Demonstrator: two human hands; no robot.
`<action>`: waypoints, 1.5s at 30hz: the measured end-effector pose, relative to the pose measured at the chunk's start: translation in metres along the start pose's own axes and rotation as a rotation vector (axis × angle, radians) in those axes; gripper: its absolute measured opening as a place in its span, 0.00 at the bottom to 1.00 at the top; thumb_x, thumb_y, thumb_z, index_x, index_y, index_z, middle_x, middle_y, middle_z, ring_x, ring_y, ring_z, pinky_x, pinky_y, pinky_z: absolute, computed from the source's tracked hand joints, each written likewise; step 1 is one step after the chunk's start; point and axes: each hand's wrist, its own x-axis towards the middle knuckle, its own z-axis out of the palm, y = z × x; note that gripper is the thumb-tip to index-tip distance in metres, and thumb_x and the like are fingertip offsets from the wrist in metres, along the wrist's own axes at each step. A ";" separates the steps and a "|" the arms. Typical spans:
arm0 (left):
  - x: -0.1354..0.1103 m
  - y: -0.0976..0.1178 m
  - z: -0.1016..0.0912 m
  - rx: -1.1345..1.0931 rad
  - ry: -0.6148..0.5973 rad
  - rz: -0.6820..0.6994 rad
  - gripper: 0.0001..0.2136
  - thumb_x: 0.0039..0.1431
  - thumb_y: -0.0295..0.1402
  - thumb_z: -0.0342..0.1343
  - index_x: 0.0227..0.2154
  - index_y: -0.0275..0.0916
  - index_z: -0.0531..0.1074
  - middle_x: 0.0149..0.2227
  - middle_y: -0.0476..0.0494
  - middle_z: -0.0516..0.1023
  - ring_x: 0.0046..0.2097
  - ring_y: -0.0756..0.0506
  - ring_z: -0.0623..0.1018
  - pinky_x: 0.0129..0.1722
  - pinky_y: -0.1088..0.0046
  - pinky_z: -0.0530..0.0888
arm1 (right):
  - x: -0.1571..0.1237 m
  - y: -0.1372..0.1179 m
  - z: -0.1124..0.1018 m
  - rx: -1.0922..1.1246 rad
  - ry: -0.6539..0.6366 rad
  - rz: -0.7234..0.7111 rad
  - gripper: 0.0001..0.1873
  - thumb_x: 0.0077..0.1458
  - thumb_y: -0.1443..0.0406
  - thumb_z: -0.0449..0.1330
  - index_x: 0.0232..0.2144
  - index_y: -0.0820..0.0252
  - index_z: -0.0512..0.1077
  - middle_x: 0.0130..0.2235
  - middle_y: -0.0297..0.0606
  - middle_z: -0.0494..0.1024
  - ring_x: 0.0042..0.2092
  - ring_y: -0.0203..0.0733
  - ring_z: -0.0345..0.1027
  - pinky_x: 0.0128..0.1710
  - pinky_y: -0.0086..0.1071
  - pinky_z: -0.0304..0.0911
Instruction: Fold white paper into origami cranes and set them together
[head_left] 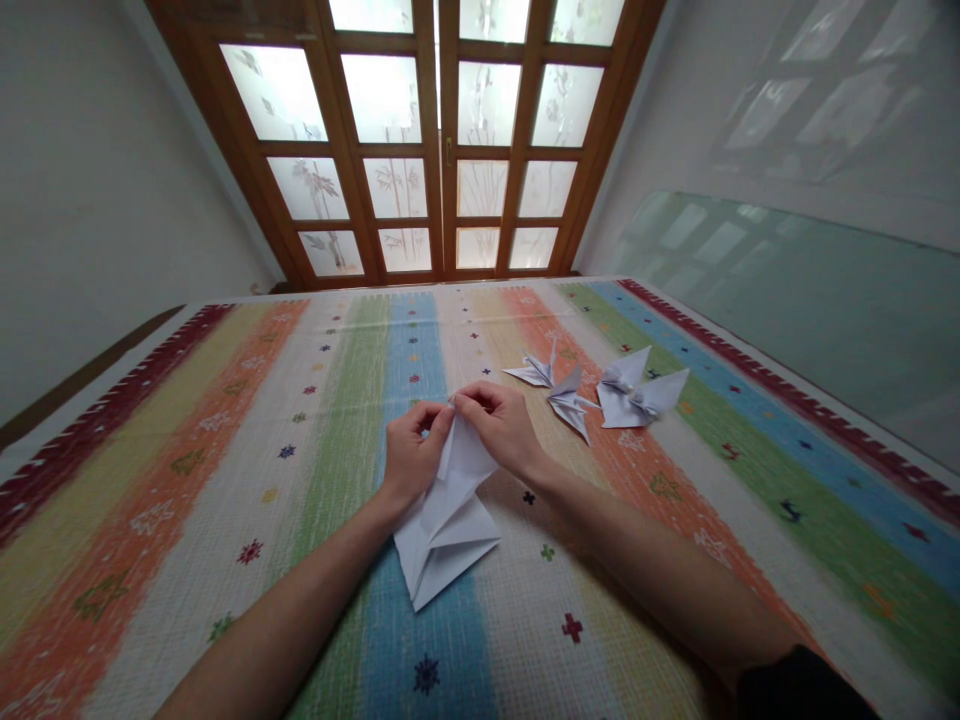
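Observation:
A partly folded sheet of white paper [450,530] lies at the middle of the table, its layered flaps spreading toward me. My left hand [415,445] pinches the paper's narrow far tip from the left. From the right, my right hand [499,425] closes on the same tip, thumb and fingertips meeting the left thumb there. Fingers cover the very point of the tip, so its fold is hidden.
Right of my hands sit folded paper cranes [574,400] and a larger white folded paper piece [637,390]. A striped cloth [300,560] covers the table. Beyond its far edge stand wooden glazed doors [442,150]; a glass panel [810,290] leans at the right wall.

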 end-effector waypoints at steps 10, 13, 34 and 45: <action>-0.001 0.003 -0.001 0.017 -0.001 -0.015 0.14 0.61 0.42 0.54 0.27 0.38 0.75 0.25 0.49 0.77 0.27 0.49 0.74 0.27 0.75 0.69 | -0.001 0.000 -0.001 -0.019 -0.012 -0.035 0.09 0.53 0.64 0.58 0.25 0.59 0.76 0.28 0.36 0.79 0.29 0.37 0.71 0.29 0.29 0.64; 0.000 0.004 -0.002 0.020 -0.011 0.001 0.14 0.61 0.41 0.54 0.26 0.38 0.75 0.24 0.49 0.77 0.27 0.49 0.74 0.27 0.75 0.69 | -0.002 -0.001 -0.002 -0.028 -0.005 -0.068 0.08 0.54 0.63 0.58 0.27 0.58 0.76 0.28 0.35 0.79 0.29 0.37 0.70 0.30 0.29 0.63; -0.003 0.010 -0.003 0.203 -0.033 0.165 0.12 0.64 0.36 0.49 0.29 0.38 0.74 0.26 0.48 0.78 0.27 0.49 0.75 0.28 0.75 0.69 | -0.003 -0.009 -0.003 -0.021 -0.014 -0.037 0.06 0.50 0.63 0.58 0.25 0.59 0.72 0.21 0.30 0.71 0.23 0.33 0.62 0.24 0.26 0.57; -0.003 0.011 -0.005 0.263 -0.043 0.239 0.13 0.65 0.36 0.47 0.29 0.38 0.73 0.26 0.48 0.78 0.27 0.49 0.75 0.28 0.75 0.69 | -0.005 -0.013 -0.004 -0.077 -0.036 -0.020 0.08 0.50 0.63 0.57 0.22 0.60 0.70 0.19 0.29 0.67 0.22 0.32 0.58 0.23 0.27 0.53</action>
